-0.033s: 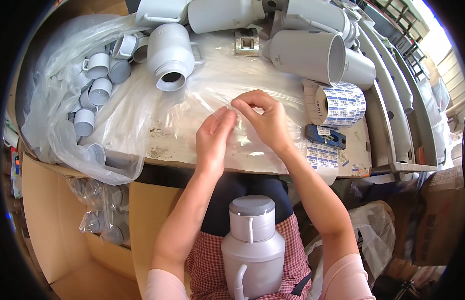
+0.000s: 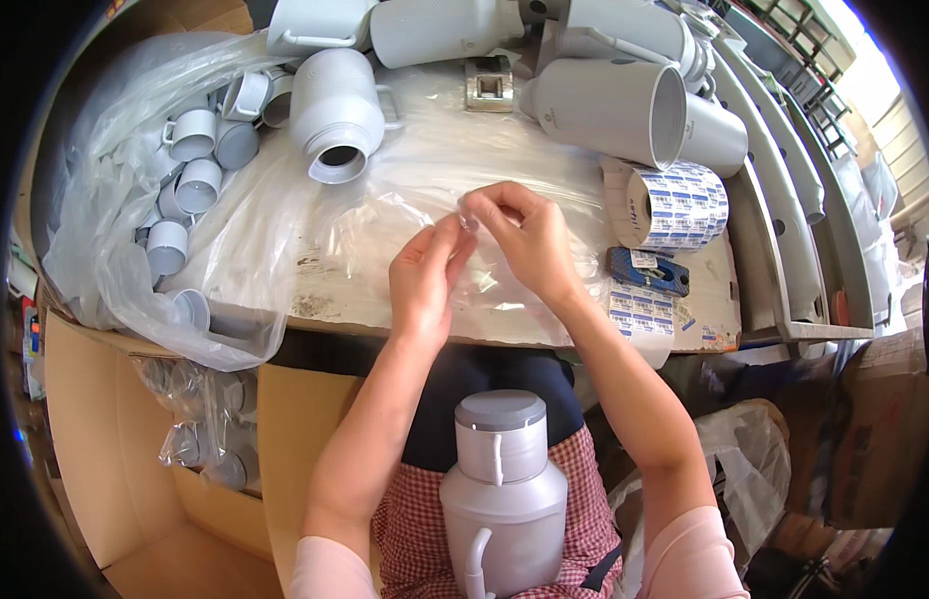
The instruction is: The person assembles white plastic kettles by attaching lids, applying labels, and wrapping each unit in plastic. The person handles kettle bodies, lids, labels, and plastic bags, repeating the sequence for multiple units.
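Both hands meet over the middle of the table: left hand and right hand, thumb and fingers of each together, pinching clear plastic film. Film sits right at the fingertips, between the two hands; can't tell where its far edge ends, it blends into sheeting on the table. We'd read the two-sided pinch as a way to keep thin, slippery film under control.

Near, below the hands and well apart from them: lidded grey jug, upright in the lap on checked cloth, likely parked there so both hands are free.

Right of the hands: label roll on its side, small blue tool just nearer, label strip at the near edge; probably kept within right-hand reach.

Far left, we have an open-necked jug, mouth toward us. Left, grey cups lie heaped in a plastic bag, presumably to stop rolling.
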A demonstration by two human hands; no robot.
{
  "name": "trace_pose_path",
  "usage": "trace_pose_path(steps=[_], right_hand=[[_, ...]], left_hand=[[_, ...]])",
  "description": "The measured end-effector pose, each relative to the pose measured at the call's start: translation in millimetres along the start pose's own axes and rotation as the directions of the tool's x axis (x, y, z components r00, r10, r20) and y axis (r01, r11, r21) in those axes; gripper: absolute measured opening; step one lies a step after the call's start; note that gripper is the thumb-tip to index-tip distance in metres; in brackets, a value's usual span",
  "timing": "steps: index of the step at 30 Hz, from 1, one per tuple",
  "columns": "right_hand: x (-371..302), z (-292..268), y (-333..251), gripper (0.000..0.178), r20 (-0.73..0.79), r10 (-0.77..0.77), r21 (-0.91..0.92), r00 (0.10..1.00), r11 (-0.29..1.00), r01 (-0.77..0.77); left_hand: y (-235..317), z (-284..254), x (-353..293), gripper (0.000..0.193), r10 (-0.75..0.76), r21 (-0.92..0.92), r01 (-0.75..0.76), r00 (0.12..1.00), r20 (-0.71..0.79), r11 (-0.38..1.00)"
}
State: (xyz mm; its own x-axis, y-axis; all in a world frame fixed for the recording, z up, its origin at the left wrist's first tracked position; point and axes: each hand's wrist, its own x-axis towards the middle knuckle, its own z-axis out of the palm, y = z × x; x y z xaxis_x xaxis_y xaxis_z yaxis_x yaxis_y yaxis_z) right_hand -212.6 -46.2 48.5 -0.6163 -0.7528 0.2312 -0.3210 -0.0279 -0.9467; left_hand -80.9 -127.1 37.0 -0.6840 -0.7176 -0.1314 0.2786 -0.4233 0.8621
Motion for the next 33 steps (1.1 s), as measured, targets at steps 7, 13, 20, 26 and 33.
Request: trace_pose_path(steps=[7, 13, 20, 26, 33], right_hand=[[-50.7, -95.0, -33.3, 0.038, 0.322, 0.250, 0.646, 0.913, 0.647, -0.405], [-169.3, -84.6, -61.7, 0.068, 0.323, 0.266, 0.246, 0.908, 0.903, -0.352], [-271.2, -82.8, -67.8, 0.019, 0.843, -0.074, 0.297, 0.532, 0.889, -0.347], [-338.5, -77.5, -80.4, 0.017, 0.618, -0.044, 0.376, 0.785, 0.893, -0.246], [-381.6, -93.2, -77.7, 0.015, 0.842, 0.361, -0.228, 0.402, 0.912, -0.340]], left_hand=[[32.7, -65.1, -30.6, 0.034, 0.013, -0.469, 0.377, 0.769, 0.640, 0.799], [32.2, -110.7, -143.1, 0.043, 0.050, 0.150, -0.119, 0.915, 0.399, 0.981], [63.7, -131.6, -233.2, 0.020, -0.554, 0.517, 0.220, 0.162, 0.817, 0.827], [59.7, -120.7, -275.4, 0.019, -0.443, 0.291, 0.335, 0.689, 0.573, 0.896], [97.1, -91.0, -260.3, 0.019, -0.659, 0.696, -0.194, 0.226, 0.718, 0.691]])
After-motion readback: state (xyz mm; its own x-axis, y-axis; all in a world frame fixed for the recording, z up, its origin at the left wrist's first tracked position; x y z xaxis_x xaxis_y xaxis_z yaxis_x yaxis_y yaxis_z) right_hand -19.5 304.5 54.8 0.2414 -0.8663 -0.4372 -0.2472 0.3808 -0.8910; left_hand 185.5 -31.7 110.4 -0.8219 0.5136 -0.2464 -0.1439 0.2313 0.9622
